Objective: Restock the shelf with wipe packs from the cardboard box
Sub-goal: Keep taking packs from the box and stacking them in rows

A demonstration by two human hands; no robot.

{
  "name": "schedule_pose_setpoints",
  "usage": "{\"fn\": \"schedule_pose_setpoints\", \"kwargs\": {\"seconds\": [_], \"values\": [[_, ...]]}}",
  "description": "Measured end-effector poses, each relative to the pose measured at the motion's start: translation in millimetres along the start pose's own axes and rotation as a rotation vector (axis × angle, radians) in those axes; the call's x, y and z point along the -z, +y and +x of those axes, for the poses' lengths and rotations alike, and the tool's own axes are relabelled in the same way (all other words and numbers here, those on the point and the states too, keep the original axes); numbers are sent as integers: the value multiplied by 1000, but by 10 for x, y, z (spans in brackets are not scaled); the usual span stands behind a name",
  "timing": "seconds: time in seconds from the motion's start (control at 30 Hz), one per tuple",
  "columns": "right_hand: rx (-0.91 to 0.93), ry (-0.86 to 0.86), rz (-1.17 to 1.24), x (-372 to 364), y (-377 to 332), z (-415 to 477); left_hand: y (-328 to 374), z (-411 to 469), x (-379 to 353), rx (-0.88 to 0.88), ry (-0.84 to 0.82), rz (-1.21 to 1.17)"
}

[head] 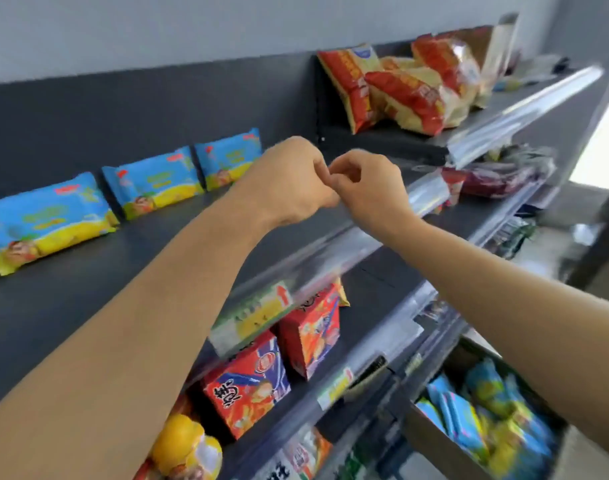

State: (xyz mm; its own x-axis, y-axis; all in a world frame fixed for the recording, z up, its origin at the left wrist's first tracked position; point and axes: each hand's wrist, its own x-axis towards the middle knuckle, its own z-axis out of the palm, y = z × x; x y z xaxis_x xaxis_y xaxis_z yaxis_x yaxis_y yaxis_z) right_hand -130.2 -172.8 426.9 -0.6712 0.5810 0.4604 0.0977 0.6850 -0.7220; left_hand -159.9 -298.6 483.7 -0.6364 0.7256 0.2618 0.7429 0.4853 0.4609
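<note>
- Above the front edge of the shelf (88,306), we have both hands together: the left hand (289,181) and the right hand (369,188) have their fingers curled in, with the fingertips touching each other. We see no pack in either, so both look empty.
- Just left of the left hand, three wipe packs (154,183) lean in a row against the back panel. The nearest one is partly hidden behind the left hand, and the others run away from it to the left.
- We judge the task as begun but far from done. Three packs are placed, and the board in front of that row and under our left forearm is bare.
- Well below the right forearm, the cardboard box (431,441) stands open. It holds many more blurred blue and yellow packs (486,410), so most of the stock is left to move.
- Directly under the hands runs the clear price rail (330,244), an edge we must lift packs over on the way up from the box.
- Up and to the right of the right hand, the shelf steps up to a higher board loaded with snack bags (400,91). That step closes the right side, so the open room lies to the left and towards us.
</note>
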Motion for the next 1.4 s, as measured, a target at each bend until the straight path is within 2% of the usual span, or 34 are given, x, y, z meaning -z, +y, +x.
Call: {"fn": "schedule_pose_setpoints", "kwargs": {"seconds": [0.1, 0.2, 0.37, 0.47, 0.6, 0.87, 1.17, 1.3, 1.4], "values": [[-144, 127, -109, 752, 689, -232, 550, 216, -631, -90, -171, -75], [-315, 153, -252, 1335, 1389, -486, 1044, 357, -1326, -145, -346, -112], [-556, 3, -383, 1795, 2416, -944, 1475, 463, -2549, -115, -589, -14], [-654, -135, -411, 1867, 2879, -1164, 1445, 471, -3220, -20, -728, 1], [-728, -281, -408, 1812, 3421, -1330, 1296, 424, -3937, 158, -832, -10], [-840, -444, -372, 1419, 4316, -1554, 844, 241, -5055, 439, -874, -69], [-893, -552, -358, 837, 5224, -1703, 312, 6, -5953, 571, -889, -26], [-836, -657, -378, 643, 5546, -1745, 152, -63, -6264, 652, -889, -49], [-723, -792, -500, 542, 5708, -1772, 106, -104, -6441, 687, -872, -5]]}}
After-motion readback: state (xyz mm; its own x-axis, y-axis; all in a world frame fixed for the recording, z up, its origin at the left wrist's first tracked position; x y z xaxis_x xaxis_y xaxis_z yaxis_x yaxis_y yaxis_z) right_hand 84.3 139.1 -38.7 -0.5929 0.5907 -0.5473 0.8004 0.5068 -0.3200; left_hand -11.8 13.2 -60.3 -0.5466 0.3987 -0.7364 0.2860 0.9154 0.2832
